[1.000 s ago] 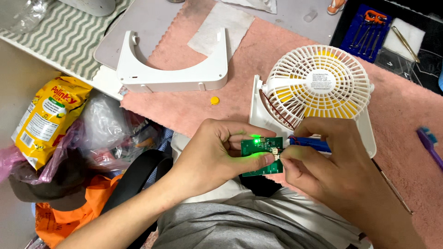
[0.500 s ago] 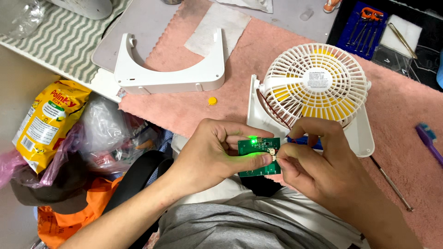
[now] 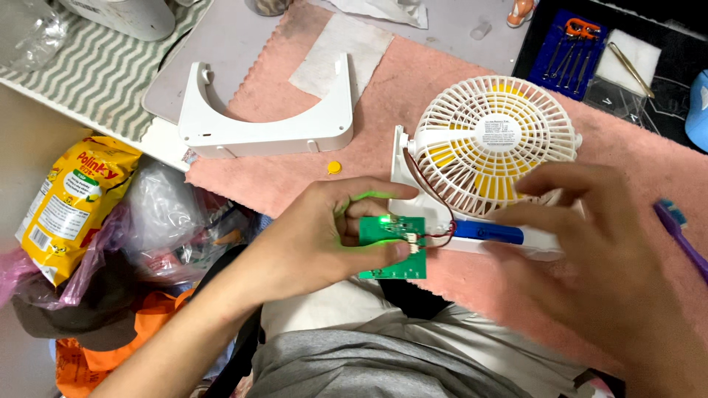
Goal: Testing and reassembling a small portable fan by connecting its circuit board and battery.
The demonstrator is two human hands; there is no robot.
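The green circuit board (image 3: 394, 247), a green light glowing on it, sits pinched between the left hand's (image 3: 324, 236) thumb and fingers. Thin red wires (image 3: 428, 199) run from it to the white-and-yellow fan (image 3: 494, 144) just beyond. The right hand (image 3: 590, 258) hovers spread and empty, partly covering the blue battery (image 3: 487, 232).

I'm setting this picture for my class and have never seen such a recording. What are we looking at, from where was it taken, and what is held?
The picture comes from a camera worn on a person's head, looking down at their own two bare hands over a pink mat. The left hand pinches a small green circuit board with a green light lit on it. Red wires run from the board to a white and yellow fan lying on the mat, beside a blue battery. The right hand hovers open over the fan, holding nothing. A white curved fan stand lies further back.
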